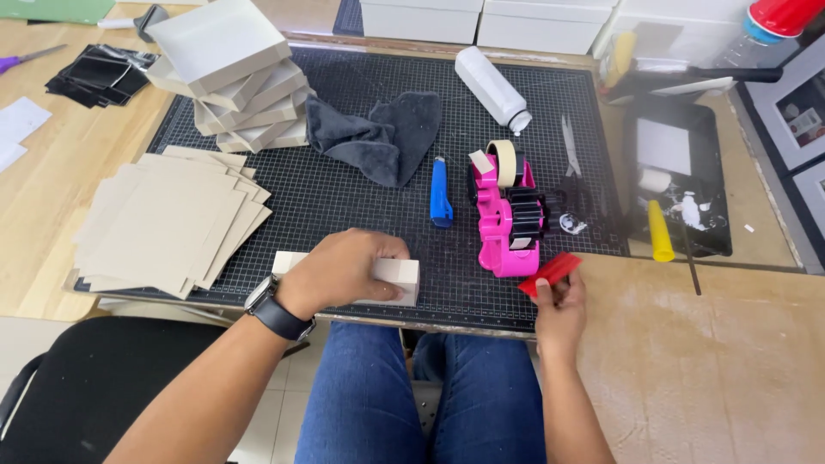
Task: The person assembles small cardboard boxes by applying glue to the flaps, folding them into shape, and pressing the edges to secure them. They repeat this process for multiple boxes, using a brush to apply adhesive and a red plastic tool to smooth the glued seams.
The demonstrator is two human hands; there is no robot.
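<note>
A small pale cardboard box (397, 277) lies at the near edge of the black gridded cutting mat (361, 206), at about 6 o'clock on it. The left hand (344, 271) rests on top of the box, its grip curled loosely over the lid and pressing it down, with a dark wristwatch (277, 311) on the wrist. At 3 o'clock from the box, the right hand (559, 314) has its grip pinched closed on a flat red scraper (552, 272), thumb on top.

Just at 12 o'clock from the scraper stands a pink tape dispenser (505, 215) carrying a roll of beige tape. A blue utility knife (440, 193) lies beside the dispenser at its 9 o'clock, scissors (571, 155) at its 3 o'clock. Farther up the mat lie a crumpled dark grey cloth (378, 137) and a white bottle (491, 88) on its side. At 10 o'clock stands a stack of open grey box shells (232, 77); at 9 o'clock, a fanned pile of flat cardboard sheets (168, 219).

The mat covers the middle of a light wooden surface (51, 180). On the right the wood is smeared with white, and a black tray (675, 176) there holds a small roller with a yellow handle (660, 232). White boxes (481, 19) line the far edge. The person sits in blue jeans (421, 395) above a pale tiled floor.
</note>
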